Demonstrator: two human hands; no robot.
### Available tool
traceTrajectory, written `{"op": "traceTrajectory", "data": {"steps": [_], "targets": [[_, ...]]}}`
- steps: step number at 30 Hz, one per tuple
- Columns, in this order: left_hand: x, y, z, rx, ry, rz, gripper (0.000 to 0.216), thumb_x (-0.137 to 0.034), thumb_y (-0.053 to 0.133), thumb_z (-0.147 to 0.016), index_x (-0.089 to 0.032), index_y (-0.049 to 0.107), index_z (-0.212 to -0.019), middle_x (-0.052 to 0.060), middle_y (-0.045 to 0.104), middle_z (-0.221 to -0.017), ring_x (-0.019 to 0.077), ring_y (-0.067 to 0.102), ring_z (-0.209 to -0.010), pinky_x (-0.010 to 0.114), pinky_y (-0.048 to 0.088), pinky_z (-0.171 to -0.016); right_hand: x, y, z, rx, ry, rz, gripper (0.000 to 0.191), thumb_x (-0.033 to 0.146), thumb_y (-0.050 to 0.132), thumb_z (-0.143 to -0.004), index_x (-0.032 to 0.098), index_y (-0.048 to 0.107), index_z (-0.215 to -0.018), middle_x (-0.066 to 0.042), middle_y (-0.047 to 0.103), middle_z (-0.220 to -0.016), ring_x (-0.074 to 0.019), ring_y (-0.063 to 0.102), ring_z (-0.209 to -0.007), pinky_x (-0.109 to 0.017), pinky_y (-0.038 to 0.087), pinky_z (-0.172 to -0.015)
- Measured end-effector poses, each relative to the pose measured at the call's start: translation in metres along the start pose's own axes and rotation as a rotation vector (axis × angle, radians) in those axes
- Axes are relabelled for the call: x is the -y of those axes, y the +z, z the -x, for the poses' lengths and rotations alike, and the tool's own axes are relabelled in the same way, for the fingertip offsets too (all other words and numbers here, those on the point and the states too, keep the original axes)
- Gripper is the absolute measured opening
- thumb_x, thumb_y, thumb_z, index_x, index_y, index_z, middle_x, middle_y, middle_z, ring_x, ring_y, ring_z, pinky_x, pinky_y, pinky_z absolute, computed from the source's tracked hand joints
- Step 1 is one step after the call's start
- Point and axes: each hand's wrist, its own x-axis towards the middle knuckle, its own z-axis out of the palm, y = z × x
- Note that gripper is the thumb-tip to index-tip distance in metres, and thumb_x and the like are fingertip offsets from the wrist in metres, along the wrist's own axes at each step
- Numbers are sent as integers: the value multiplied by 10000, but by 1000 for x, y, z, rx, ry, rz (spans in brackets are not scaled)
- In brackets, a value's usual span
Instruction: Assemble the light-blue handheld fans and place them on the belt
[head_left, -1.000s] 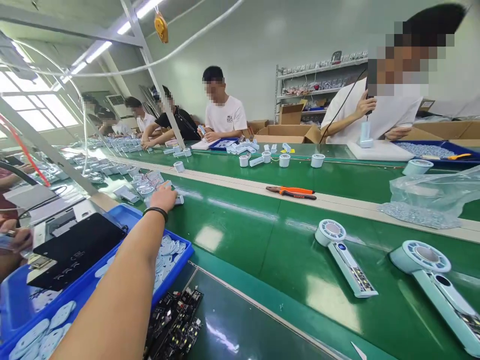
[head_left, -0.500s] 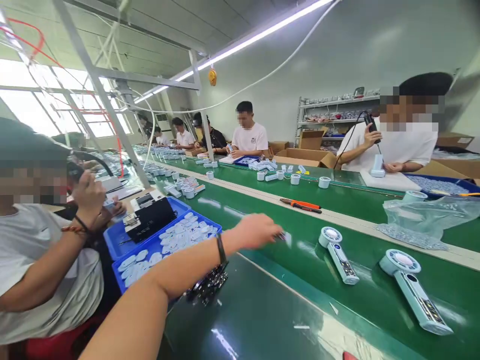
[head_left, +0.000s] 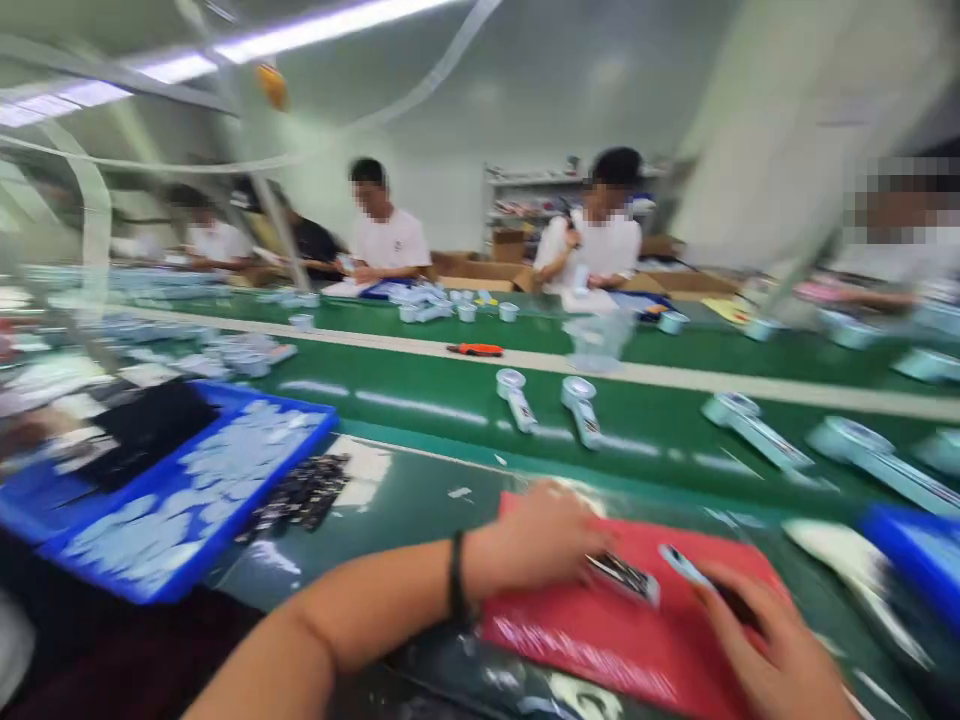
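The whole view is motion-blurred. Both hands are low in the frame, over a red mat (head_left: 637,640) lying on the dark green bench. My left hand (head_left: 540,540), with a black band on its wrist, has a small dark circuit board (head_left: 622,578) at its fingertips. My right hand (head_left: 772,640) holds a slim pale blue plastic part (head_left: 682,565) close to that board. The blur hides whether the two pieces touch.
A blue tray (head_left: 251,515) of pale blue parts stands left, with a pile of dark circuit boards (head_left: 300,490) next to it. Pale blue handheld fans (head_left: 514,398) lie on a green conveyor belt (head_left: 397,390) ahead. Co-workers sit beyond it.
The view has swung and dropped, bringing the red mat into sight. My left hand has come back from the belt to the mat, and my right hand has entered view.
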Motion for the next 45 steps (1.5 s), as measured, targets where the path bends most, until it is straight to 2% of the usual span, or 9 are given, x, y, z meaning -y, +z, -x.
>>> {"op": "traceTrajectory", "data": {"steps": [2,5,13,18,25,33,38,41,45], "targets": [[14,0,5,-24,18,98,323,-345,791,-858,-210,667,-1124,81,692,-1031,256,653,-947,381,545,-778,5,-8,18,58,16,-104,258,416,505,-960,271,710,-1019,-109,743,-1037,-290,706,-933,-441,601,-798],[32,9,8,-59,23,231,263,-252,728,-897,-177,640,-1133,103,659,-1113,267,620,-988,413,538,-850,23,-2,15,128,51,-173,242,315,491,-966,228,685,-1080,-84,736,-1032,-231,691,-882,-371,562,-774],[30,11,15,-135,-4,431,250,-262,677,-921,-198,623,-1156,81,653,-1123,268,597,-1033,445,520,-923,67,25,-4,250,-124,38,128,193,566,-969,182,684,-1017,-80,670,-964,-228,627,-886,-333,475,-721],[27,13,14,-201,-29,614,134,-194,572,-970,-210,665,-1067,53,678,-1054,234,601,-1012,413,501,-906,64,29,-2,222,-132,-9,110,219,588,-975,197,695,-988,-71,655,-963,-223,617,-890,-348,496,-759],[17,11,11,-152,-194,716,157,-95,648,-886,-227,718,-935,21,691,-977,209,620,-971,358,497,-856,52,44,1,229,122,-385,130,151,602,-955,216,679,-874,-27,705,-968,-186,663,-931,-320,512,-820],[21,4,5,-121,-302,772,172,-72,679,-822,-232,729,-862,-2,714,-924,201,642,-937,346,498,-843,58,43,-3,110,-90,-131,102,179,643,-963,221,693,-885,-34,757,-960,-212,687,-930,-438,459,-1020],[22,2,2,-94,-267,693,167,-81,705,-821,-236,731,-877,-2,725,-918,210,662,-921,351,521,-826,50,51,2,160,73,-299,93,177,649,-946,231,712,-906,-45,767,-1050,-223,697,-1004,-455,490,-1009],[20,1,10,-132,-187,645,152,-88,712,-836,-230,716,-891,11,731,-951,236,664,-1032,388,535,-906,46,48,5,221,152,-386,141,204,656,-942,228,712,-1069,-67,745,-1157,-236,673,-1107,-461,493,-1031],[11,4,31,-196,0,492,88,-201,671,-926,-217,692,-1010,49,739,-1084,300,619,-1209,530,493,-1067,49,30,6,464,57,-280,488,272,715,-910,240,600,-1383,-102,667,-1323,-286,604,-1234,-506,457,-1081]]}}
